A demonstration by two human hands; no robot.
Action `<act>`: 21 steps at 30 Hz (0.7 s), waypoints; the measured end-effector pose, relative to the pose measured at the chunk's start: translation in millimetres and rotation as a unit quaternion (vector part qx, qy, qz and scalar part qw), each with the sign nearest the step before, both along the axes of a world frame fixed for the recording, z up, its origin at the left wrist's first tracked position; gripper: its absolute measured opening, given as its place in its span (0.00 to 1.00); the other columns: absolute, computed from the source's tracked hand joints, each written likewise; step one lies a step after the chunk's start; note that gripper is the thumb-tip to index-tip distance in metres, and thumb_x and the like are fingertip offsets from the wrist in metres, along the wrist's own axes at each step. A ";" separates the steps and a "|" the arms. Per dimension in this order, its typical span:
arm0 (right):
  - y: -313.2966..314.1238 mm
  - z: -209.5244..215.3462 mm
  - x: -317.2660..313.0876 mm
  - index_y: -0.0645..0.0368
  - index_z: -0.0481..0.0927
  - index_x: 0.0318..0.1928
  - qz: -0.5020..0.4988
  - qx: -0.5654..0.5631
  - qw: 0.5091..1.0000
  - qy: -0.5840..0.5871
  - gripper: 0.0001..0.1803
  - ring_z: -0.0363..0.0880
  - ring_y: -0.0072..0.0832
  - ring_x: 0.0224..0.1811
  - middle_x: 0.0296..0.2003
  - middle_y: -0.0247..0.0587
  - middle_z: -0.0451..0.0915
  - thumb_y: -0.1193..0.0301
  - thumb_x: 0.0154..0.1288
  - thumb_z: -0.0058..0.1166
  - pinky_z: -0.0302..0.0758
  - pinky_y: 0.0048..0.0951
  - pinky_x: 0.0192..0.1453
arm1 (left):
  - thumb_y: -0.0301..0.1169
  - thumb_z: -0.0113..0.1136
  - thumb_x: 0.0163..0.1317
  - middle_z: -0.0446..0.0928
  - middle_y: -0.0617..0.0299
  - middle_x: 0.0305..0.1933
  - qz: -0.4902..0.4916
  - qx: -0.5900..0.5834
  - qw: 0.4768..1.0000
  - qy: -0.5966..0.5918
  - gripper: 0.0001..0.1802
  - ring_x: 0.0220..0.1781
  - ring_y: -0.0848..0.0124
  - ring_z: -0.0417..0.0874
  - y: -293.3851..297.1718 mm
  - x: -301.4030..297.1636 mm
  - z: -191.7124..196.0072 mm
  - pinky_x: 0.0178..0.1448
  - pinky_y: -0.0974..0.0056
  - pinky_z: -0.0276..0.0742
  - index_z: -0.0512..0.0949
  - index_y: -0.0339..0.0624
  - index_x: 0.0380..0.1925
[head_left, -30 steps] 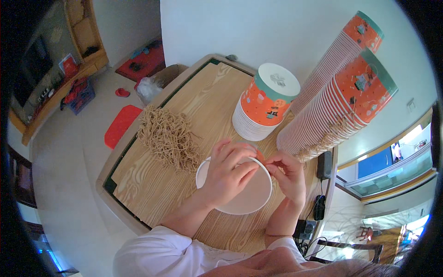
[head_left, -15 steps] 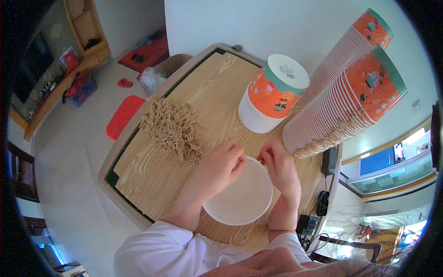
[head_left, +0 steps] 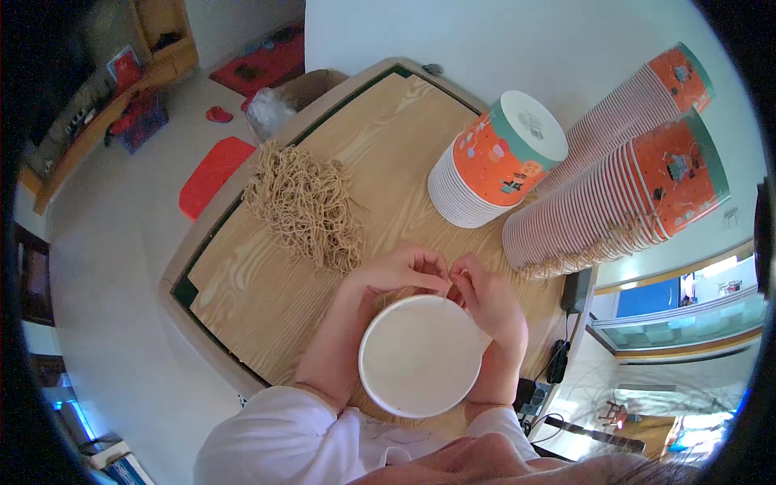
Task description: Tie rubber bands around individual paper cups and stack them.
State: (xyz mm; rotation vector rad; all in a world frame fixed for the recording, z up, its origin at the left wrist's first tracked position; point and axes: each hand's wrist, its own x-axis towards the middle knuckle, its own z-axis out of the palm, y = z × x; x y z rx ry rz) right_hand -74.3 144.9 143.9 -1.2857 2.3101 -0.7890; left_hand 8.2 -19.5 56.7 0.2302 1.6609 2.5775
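At the tabletop's [head_left: 242, 295] near side, the left hand [head_left: 402, 269] and right hand [head_left: 490, 301] meet by a white tub's [head_left: 420, 356] far rim.
Both curl fingers in toward thumbs, tips nearly together; from where I stand, I can't tell what they pinch, if anything. The round tub sits between the forearms, its mouth tipped toward the person, plain white inside.

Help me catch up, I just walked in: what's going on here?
The person's left hand and right hand nearly meet at the far rim of an open tub; anything between them is too small to tell. Brown string lies heaped to the left; stacked tubs stand beyond, to the right.
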 end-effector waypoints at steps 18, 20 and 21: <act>27.0 -14.4 -70.6 0.57 0.79 0.49 0.311 0.064 0.922 -0.220 0.16 0.81 0.31 0.38 0.38 0.40 0.80 0.70 0.60 0.60 0.77 0.30 0.42 | 0.25 0.69 0.50 0.78 0.64 0.35 -0.121 0.171 0.976 0.066 0.14 0.38 0.76 0.79 1.6 -9.8 -47.7 0.43 0.72 0.74 0.79 0.36 0.37; 23.6 -17.7 -68.2 0.56 0.80 0.46 0.323 0.068 0.915 -0.231 0.14 0.80 0.32 0.38 0.37 0.39 0.80 0.70 0.60 0.61 0.76 0.30 0.43 | 0.25 0.69 0.50 0.79 0.63 0.35 -0.128 0.175 0.974 0.067 0.14 0.38 0.76 0.79 2.3 -12.3 -51.7 0.43 0.71 0.75 0.79 0.36 0.38; 21.8 -20.2 -66.3 0.58 0.81 0.43 0.345 0.043 0.910 -0.228 0.11 0.80 0.30 0.37 0.35 0.39 0.80 0.73 0.59 0.61 0.76 0.28 0.41 | 0.25 0.69 0.50 0.79 0.63 0.35 -0.134 0.178 0.972 0.068 0.15 0.38 0.76 0.79 2.0 -12.1 -51.4 0.43 0.71 0.75 0.78 0.35 0.38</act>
